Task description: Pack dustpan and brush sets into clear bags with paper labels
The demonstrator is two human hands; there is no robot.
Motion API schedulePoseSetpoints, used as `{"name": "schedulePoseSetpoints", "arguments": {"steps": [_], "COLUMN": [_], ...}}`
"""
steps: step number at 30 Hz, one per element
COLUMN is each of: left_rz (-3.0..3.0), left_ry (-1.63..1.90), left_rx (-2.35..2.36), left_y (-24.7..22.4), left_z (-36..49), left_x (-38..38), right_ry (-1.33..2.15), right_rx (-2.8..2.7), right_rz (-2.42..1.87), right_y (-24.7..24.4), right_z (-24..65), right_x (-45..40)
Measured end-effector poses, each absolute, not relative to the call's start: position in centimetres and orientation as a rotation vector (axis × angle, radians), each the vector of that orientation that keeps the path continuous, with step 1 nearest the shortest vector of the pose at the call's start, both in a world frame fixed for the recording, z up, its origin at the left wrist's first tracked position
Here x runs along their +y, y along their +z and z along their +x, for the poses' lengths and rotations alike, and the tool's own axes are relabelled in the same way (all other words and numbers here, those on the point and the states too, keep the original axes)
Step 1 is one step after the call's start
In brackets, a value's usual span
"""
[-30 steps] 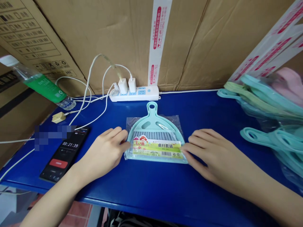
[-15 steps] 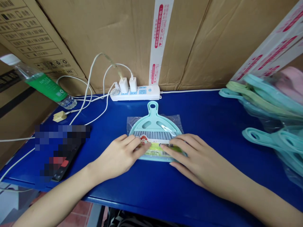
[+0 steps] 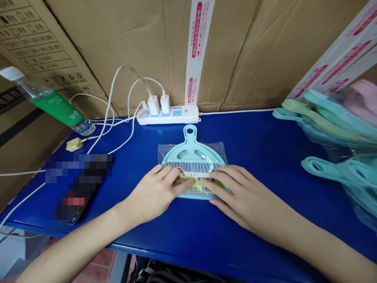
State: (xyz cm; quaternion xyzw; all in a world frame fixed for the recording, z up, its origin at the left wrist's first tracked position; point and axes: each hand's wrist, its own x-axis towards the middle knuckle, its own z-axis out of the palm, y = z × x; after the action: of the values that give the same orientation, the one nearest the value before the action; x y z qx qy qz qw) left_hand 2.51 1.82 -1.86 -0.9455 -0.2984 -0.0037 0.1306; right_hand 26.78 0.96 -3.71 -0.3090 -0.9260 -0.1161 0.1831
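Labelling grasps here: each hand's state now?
Left hand: open, touching the clear-bagged turquoise plastic dustpan-and-brush set.
Right hand: open, touching the same set.

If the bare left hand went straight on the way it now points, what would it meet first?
Probably the bare right hand, whose fingertips lie just ahead of the left hand, over the mint-green plastic dustpan in its clear wrapper; hand heights are hard to judge.
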Motion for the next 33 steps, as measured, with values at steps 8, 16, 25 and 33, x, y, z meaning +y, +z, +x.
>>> {"name": "schedulePoseSetpoints", "arguments": {"steps": [8, 16, 25, 33], "left_rz": [-2.76, -2.763, -2.769, -2.776], "left_ry": [-0.079, -0.097, -0.101, -0.132], "left_rx": [-0.899, -0.871, -0.866, -0.883], "left_y": [-2.1, -2.24, -2.06, -2.01], "left_z": [2.13, 1.9, 1.67, 1.88], "left_x": [1.5, 1.76, 1.66, 1.61], "right_ry": [-0.362, -0.368, -0.327, -0.328], "right_rx": [-2.615, -2.634, -2.625, -2.592], "right_rz": [-0.867, -0.879, -0.832, -0.831], "right_y": [-3.91, -4.43, -4.24, -4.08], "right_z": [26.33, 26.04, 26.42, 26.27], "right_x": [0.92, 0.85, 1.14, 1.1]}}
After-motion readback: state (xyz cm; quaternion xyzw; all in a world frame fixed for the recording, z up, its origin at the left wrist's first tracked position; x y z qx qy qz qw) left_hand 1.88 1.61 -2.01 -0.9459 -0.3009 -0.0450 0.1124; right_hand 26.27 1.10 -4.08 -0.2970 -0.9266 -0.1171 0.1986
